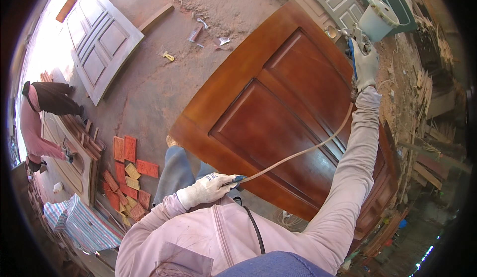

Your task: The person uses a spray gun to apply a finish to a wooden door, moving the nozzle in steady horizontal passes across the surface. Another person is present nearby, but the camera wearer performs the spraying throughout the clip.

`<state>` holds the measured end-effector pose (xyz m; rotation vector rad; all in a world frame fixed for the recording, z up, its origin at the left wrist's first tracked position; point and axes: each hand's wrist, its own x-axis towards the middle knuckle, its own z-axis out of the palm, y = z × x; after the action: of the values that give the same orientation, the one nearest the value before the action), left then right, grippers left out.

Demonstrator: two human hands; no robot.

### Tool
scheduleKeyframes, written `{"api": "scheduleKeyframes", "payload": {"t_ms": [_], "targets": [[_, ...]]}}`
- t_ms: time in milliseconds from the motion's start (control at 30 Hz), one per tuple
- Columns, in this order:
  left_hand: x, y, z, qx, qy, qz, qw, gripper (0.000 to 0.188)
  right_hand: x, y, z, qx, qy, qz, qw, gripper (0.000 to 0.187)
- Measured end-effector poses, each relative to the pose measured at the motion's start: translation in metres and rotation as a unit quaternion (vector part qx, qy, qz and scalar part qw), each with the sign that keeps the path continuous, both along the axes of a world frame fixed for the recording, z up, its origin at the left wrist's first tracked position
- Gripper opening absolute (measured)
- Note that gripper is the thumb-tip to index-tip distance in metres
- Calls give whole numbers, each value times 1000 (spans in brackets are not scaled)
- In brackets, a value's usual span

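My right hand (366, 63), in a white glove with blue fingertips, is stretched far to the right. It is closed around a metal spray gun (361, 34) with a whitish plastic paint cup (379, 20). A thin beige hose (298, 154) curves from beneath that hand across to my left hand (211, 187), which is also gloved and grips it in front of my chest. Below the hose lies a glossy reddish-brown panelled wooden door (268, 123). The spray gun is over its far right edge, and my right forearm covers part of its right side.
A person (37, 108) bends over another panelled door (74, 155) at left. A pale door (102, 43) stands far left. Red and yellow blocks (130, 173) lie near a striped cloth (82, 225). A yellow-handled scraper (169, 56) is on the dusty floor; wood scraps (427, 173) line the right.
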<state>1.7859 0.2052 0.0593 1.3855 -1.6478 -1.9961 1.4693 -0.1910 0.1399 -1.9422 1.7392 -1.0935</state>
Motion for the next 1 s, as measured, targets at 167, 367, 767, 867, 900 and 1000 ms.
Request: {"api": "scheduleKeyframes", "payload": {"t_ms": [167,367,767,867,900,1000], "targets": [[3,-1,0,-11,-18,7,1000,35,25,-10,-2,134,-225,53,964,22],[6,-5,13,-3,2,16,1000,33,14,-42,-11,33,-77,-52,995,23],[25,8,-2,-53,22,5,998,30,-61,-33,-31,45,-217,-126,967,17],[28,3,6,4,23,24,999,30,-87,-11,-28,53,-237,-149,958,16],[28,3,8,19,22,23,999,30,-93,3,-22,57,-248,-161,954,16],[27,0,10,17,35,6,999,30,-130,37,-16,46,-195,-227,953,16]]}}
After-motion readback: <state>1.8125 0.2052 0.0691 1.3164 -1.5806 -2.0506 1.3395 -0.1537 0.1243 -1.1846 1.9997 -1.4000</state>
